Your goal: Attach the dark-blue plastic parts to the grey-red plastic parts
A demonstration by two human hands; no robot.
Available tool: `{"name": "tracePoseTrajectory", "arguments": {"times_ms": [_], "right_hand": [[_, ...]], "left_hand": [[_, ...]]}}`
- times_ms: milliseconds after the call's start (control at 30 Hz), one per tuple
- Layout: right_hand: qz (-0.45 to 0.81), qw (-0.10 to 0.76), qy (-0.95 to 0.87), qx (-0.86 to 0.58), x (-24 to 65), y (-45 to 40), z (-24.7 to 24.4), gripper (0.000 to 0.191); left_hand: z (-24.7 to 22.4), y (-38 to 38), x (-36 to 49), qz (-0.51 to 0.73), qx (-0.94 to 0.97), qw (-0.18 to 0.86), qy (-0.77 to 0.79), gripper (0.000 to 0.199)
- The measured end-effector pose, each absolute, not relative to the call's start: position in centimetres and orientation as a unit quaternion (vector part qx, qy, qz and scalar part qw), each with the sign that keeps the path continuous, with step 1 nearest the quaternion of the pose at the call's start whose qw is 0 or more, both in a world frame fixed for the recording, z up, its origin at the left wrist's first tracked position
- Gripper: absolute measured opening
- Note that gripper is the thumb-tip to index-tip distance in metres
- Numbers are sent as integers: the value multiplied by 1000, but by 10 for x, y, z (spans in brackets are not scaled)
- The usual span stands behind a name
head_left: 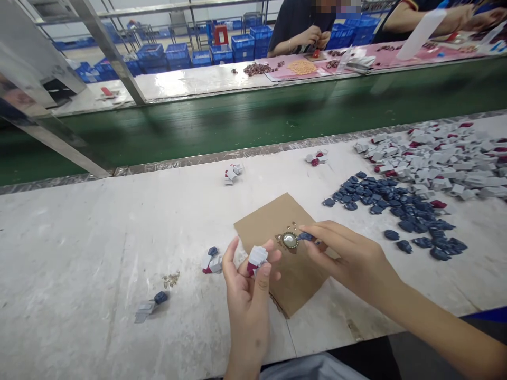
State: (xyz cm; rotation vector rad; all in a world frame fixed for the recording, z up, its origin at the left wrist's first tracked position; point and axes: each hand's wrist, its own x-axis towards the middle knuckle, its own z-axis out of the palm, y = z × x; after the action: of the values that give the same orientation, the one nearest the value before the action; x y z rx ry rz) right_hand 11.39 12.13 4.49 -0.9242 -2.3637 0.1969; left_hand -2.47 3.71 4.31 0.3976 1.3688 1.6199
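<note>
My left hand (249, 290) is closed on a small grey and maroon plastic part (257, 258), pinched between thumb and fingers. My right hand (348, 253) pinches a small dark blue plastic part (304, 236) at its fingertips. Just left of those fingertips, a round shiny disc (290, 240) with tiny metal bits around its rim lies on a brown cardboard sheet (301, 279). A few loose metal bits (293, 226) lie beside the disc. Near my left hand rests a grey, maroon and blue piece (213, 261); farther left is a grey and blue piece (152, 306).
A heap of dark blue parts (380, 195) and a larger heap of grey and maroon parts (443, 158) lie on the white table (79, 264) at right. Beyond runs a green conveyor belt (237, 119). Across it, two people work. A metal post (111, 53) stands at left.
</note>
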Motion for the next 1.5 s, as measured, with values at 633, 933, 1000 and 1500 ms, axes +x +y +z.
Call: {"name": "tracePoseTrajectory", "arguments": {"times_ms": [633,933,1000,1500], "right_hand": [[301,188,-863,-359,106,142,60,12],[449,258,-773,-368,96,118,89,11],[442,258,-779,-364,95,118,88,11],[384,233,-851,-271,95,119,78,9]], "left_hand": [[41,35,-34,658,94,504,551,22],[48,34,-30,667,111,510,532,16],[49,33,-30,666,114,511,531,16],[48,30,-26,665,136,494,543,13]]}}
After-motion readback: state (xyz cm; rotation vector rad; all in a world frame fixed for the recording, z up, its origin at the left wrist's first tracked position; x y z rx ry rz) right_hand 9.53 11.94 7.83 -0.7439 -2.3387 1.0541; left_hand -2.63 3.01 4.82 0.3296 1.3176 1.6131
